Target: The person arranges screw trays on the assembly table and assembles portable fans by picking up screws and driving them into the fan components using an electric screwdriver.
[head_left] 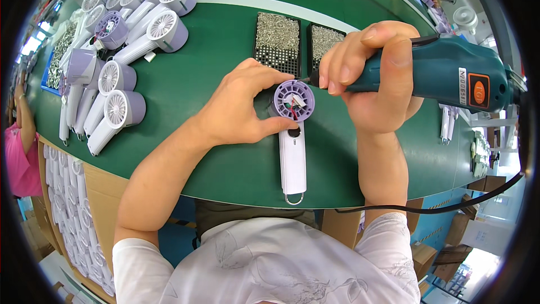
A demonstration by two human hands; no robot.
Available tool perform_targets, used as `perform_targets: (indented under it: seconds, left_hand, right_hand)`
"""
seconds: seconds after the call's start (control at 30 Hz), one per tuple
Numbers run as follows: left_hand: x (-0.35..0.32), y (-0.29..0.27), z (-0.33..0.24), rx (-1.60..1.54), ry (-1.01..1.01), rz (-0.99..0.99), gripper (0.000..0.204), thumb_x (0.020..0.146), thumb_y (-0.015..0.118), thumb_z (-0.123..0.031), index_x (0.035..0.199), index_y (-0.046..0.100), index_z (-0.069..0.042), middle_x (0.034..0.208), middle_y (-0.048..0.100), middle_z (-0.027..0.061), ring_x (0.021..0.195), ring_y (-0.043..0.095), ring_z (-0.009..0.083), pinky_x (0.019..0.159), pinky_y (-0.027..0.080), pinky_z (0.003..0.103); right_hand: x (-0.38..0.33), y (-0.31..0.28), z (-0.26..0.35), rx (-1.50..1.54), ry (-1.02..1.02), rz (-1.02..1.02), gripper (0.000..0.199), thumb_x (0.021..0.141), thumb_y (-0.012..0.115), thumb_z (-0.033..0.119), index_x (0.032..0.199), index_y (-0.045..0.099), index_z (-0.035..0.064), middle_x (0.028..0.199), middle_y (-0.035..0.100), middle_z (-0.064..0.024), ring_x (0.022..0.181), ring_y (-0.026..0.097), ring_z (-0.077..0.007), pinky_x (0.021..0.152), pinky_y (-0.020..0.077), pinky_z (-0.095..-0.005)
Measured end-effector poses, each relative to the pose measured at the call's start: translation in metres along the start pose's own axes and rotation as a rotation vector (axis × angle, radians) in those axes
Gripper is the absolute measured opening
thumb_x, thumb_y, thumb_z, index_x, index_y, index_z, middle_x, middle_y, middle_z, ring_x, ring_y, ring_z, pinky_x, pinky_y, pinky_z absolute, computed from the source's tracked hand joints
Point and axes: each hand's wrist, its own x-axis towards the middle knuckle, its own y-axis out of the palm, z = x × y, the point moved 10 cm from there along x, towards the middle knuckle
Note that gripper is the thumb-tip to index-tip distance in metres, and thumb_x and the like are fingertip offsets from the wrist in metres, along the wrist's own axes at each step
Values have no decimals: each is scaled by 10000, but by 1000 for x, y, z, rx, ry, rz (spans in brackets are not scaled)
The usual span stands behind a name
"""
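Observation:
A white and lilac handheld fan (293,160) lies on the green table, its handle toward me and a metal loop at the handle's end. Its round head is uncovered at the top and shows red wires and a white part inside. My left hand (239,104) grips the fan's head between thumb and fingers. My right hand (377,73) is wrapped round a teal electric screwdriver (444,73), held nearly level. The screwdriver's tip points left and reaches the head's upper right edge; whether it sits on a screw is too small to tell.
Two black trays of small screws, one (278,36) larger in view and one (326,39) partly behind my right hand, stand beyond the fan. Many similar fans (125,110) are heaped at left by a blue bin (52,70). A black cord (439,209) crosses at lower right. Other people sit nearby.

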Motion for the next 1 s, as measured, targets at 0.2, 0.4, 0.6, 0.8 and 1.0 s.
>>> perform_targets:
  seconds: [0.2, 0.4, 0.6, 0.8, 1.0]
  left_hand:
    - [0, 0, 0, 1, -3, 6, 632, 632, 918, -285, 1138, 700, 23, 1003, 712, 156, 935, 620, 330, 858, 512, 404]
    - [-1, -1, 0, 10, -9, 14, 631, 637, 910, -292, 1139, 699, 26, 998, 709, 159, 933, 619, 333, 856, 510, 405]
    - [0, 1, 0, 12, -8, 24, 635, 641, 904, -307, 1139, 698, 29, 991, 708, 161, 930, 616, 336, 857, 510, 410]
    - [0, 1, 1, 27, -21, 38, 639, 649, 900, -335, 1139, 699, 22, 993, 710, 159, 935, 615, 334, 862, 512, 415]
    - [0, 1, 3, -3, -61, 45, 650, 654, 910, -352, 1139, 691, 21, 1008, 706, 155, 944, 624, 319, 862, 526, 408]
  right_hand:
    - [1, -7, -5, 174, 32, -221, 225, 974, 648, 136, 888, 596, -65, 576, 583, -76, 447, 555, -147, 430, 486, -298]
    - [-2, -5, -7, 192, 28, -232, 200, 966, 659, 119, 912, 598, -64, 580, 584, -76, 448, 555, -144, 428, 484, -294]
    - [-5, 4, -12, -21, 13, -61, 189, 1056, 445, 175, 1033, 524, 5, 621, 542, -91, 442, 490, -168, 449, 478, -350]
    - [-1, 11, -31, -52, 110, -94, 105, 1018, 542, 76, 972, 541, -18, 630, 565, -104, 447, 512, -169, 441, 482, -328]
    - [6, 11, -47, 64, 215, -190, 177, 888, 749, 49, 750, 659, -14, 546, 596, -10, 446, 555, -70, 419, 397, -225]
